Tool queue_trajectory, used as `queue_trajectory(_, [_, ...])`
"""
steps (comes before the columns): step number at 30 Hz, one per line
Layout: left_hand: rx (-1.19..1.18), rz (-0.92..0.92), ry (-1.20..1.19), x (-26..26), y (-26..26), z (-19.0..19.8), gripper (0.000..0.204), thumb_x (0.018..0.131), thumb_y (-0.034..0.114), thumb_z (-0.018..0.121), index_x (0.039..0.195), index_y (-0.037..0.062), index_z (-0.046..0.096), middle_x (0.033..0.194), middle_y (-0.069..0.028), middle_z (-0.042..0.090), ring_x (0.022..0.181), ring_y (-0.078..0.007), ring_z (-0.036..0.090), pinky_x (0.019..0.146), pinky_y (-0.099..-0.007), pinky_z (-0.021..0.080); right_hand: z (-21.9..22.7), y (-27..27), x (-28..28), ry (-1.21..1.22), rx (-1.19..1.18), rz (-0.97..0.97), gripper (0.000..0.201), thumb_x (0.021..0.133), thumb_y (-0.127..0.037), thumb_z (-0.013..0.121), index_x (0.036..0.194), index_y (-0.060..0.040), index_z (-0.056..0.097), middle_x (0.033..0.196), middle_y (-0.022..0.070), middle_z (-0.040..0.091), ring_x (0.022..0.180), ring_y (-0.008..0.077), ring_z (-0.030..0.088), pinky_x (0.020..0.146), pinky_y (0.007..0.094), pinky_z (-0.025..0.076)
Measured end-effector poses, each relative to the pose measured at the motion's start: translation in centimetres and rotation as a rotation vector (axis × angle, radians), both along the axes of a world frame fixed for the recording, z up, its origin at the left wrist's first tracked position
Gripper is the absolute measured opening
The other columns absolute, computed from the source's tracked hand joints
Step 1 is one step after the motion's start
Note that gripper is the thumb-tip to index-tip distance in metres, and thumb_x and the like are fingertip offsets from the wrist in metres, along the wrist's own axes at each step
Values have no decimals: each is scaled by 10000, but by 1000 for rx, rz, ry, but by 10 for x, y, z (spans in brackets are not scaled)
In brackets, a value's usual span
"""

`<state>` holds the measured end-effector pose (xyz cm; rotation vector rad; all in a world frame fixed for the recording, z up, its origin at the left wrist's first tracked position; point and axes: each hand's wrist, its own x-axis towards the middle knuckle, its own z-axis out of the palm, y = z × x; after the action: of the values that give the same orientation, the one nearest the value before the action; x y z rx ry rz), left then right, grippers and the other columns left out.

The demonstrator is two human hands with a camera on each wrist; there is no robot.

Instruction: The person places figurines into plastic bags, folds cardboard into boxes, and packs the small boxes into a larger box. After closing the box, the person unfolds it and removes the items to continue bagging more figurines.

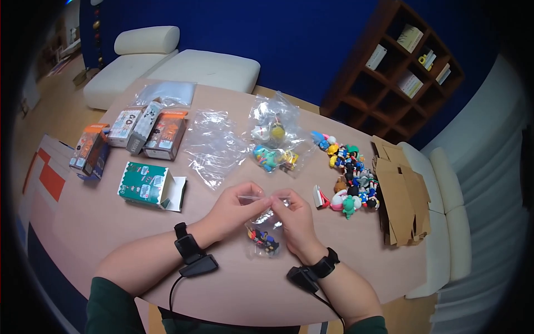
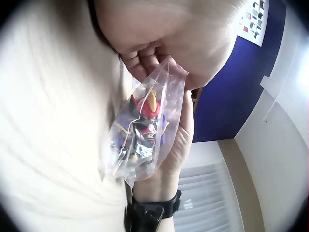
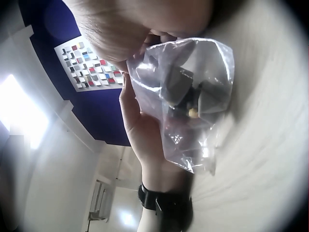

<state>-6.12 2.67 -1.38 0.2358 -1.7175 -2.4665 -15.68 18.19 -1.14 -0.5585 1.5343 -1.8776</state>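
A clear plastic bag (image 1: pixel 264 243) with small dark, red and yellow figures in it hangs between the two hands. The left hand (image 1: pixel 236 211) and the right hand (image 1: pixel 296 221) pinch its top edge, thumbs close together. In the left wrist view the bag (image 2: pixel 169 108) shows a red, black and purple figure (image 2: pixel 146 130) inside. Through the bag (image 3: pixel 212 87) in the right wrist view, dark and grey parts are visible. Fingertips are partly hidden in both wrist views.
Flat clear bags (image 1: pixel 214 145) and filled bags (image 1: pixel 275 125) lie beyond the hands. A green box (image 1: pixel 143 183) with an open flap and several other boxes (image 1: pixel 166 133) stand left. Loose figures (image 1: pixel 353 178), a red-and-white piece (image 1: pixel 321 197) and flattened cardboard (image 1: pixel 403 195) lie right.
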Motion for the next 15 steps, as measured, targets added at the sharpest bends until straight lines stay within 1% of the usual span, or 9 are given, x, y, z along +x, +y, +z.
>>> queue_trajectory(3, [-6,11,-1,-1,0,-4,161,972,172,714,1003,61,601,878,19,644,800,-51,582,717,-219,468,-1,2,-2,1,-15,8,128,1001,-122,656,1089,-30,646,951,16,667,808,52,622,698,212,505])
queue_trajectory(5, [2,-15,39,-2,-2,-8,145,987,171,696,1017,55,613,939,7,677,862,-43,614,715,-205,480,-1,3,-4,-2,-29,16,131,1001,-120,655,1095,-29,645,961,19,668,819,53,623,706,215,508])
queue_trajectory(7, [13,-7,35,-1,-1,-6,140,987,165,695,1018,56,613,935,11,675,864,-43,615,723,-205,483,-2,3,-3,-3,-40,20,134,1001,-117,654,1101,-29,644,971,22,670,830,54,624,713,218,511])
queue_trajectory(9, [26,-3,30,-1,-2,-5,135,987,160,693,1020,56,613,932,14,672,866,-43,615,731,-206,486,-4,3,-3,-45,-119,31,134,1001,-112,653,1106,-31,641,977,23,674,848,57,626,724,221,515])
queue_trajectory(11, [34,-9,39,-1,-3,-6,130,986,148,690,1033,57,610,938,17,665,875,-44,615,752,-209,493,-5,3,-3,-41,-115,37,131,1002,-107,650,1108,-30,640,978,24,675,851,58,626,730,222,515])
queue_trajectory(15, [58,41,51,-2,1,-2,149,970,156,713,1017,71,599,944,15,652,834,-51,595,735,-221,483,-7,3,-4,-34,-122,40,127,1005,-100,643,1106,-23,635,978,29,676,843,63,635,723,228,530])
